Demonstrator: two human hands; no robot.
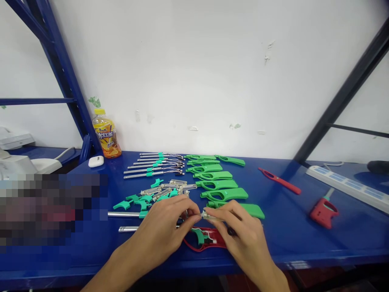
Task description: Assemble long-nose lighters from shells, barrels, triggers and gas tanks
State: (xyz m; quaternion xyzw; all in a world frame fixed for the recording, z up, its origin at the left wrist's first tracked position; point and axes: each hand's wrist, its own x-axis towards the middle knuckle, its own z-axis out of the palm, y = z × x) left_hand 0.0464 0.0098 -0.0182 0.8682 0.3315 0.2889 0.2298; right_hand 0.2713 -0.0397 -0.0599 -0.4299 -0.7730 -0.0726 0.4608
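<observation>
My right hand (243, 231) pinches a small clear plastic fuel tank (206, 215) between thumb and fingertips. Thumb and forefinger of my left hand (168, 223) are closed at the tank's left end; what they grip there is too small to make out. Below both hands lies an open red lighter shell (193, 247), holding a green trigger (199, 237) and a white wire. A metal lighter tube (127, 229) runs leftward from under my left hand. Something black (231, 231) shows by my right palm, partly hidden.
Behind my hands lie loose clear tanks (184, 187), green triggers (121, 205), wired metal tubes (136, 176) and a row of green lighter shells (225, 194). A red shell (282, 182), red lighter (323, 213) and power strip (349, 186) lie right. A drink bottle (107, 136) stands back left.
</observation>
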